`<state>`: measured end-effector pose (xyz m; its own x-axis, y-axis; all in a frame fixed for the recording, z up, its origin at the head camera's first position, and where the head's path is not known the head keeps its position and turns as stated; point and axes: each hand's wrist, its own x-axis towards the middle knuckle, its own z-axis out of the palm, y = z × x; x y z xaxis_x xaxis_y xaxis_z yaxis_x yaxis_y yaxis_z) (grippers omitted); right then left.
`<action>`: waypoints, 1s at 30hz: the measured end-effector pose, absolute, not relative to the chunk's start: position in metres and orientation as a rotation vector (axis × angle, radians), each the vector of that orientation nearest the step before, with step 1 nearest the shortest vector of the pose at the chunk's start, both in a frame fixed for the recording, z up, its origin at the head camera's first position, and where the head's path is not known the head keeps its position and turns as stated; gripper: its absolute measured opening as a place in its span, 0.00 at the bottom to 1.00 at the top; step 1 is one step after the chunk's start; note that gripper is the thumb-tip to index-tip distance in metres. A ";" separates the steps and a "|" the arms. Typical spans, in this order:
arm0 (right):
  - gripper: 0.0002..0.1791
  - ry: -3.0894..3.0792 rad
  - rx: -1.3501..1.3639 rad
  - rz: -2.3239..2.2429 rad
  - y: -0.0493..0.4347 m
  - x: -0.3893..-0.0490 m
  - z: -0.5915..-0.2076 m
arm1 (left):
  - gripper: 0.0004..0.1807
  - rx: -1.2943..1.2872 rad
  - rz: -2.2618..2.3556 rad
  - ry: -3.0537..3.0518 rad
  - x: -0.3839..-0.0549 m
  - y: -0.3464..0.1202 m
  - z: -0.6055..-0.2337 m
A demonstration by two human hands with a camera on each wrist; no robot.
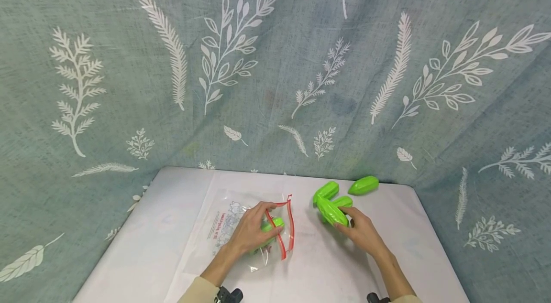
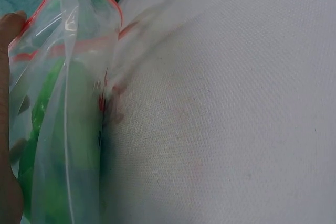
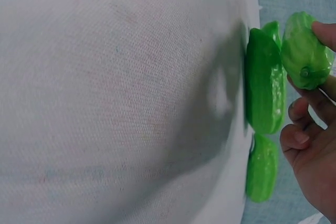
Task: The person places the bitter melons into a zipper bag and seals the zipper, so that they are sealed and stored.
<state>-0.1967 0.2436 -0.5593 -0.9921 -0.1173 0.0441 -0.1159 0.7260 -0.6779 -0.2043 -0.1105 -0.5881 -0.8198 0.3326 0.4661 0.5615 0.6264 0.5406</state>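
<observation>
A clear zip bag (image 1: pixel 215 241) with a red-edged mouth lies on the table, its mouth turned right and standing partly open. My left hand (image 1: pixel 254 226) grips the bag near that mouth, thumb and fingers on the plastic. Inside, a green toy cucumber (image 2: pixel 73 140) shows through the film in the left wrist view. My right hand (image 1: pixel 361 231) pinches a glossy green toy cucumber (image 1: pixel 332 212) between thumb and fingers. This held cucumber (image 3: pixel 304 59) is end-on in the right wrist view, above others lying behind it.
Behind the held one lie two more toy cucumbers, one to the left (image 1: pixel 328 189) and one partly hidden (image 1: pixel 343 201). Another cucumber (image 1: pixel 363 185) lies by the back edge of the white table (image 1: pixel 142 241). A leaf-patterned curtain (image 1: pixel 275 78) rises behind the table and along its sides.
</observation>
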 end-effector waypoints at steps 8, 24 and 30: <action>0.33 2.918 -0.225 -1.177 0.241 -0.197 -0.559 | 0.36 -0.725 -0.991 -2.516 -0.206 -0.110 -0.589; 0.34 2.862 -0.243 -1.240 0.233 -0.197 -0.562 | 0.36 -0.694 -0.968 -2.534 -0.206 -0.109 -0.592; 0.34 2.864 -0.277 -1.242 0.231 -0.198 -0.561 | 0.36 -0.697 -0.964 -2.528 -0.206 -0.109 -0.592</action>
<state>-0.1975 0.2310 -0.5607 -0.9844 -0.1644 0.0630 -0.1584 0.6704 -0.7249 -0.2060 -0.1092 -0.5925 -0.8196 0.3205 0.4750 0.5554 0.6481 0.5210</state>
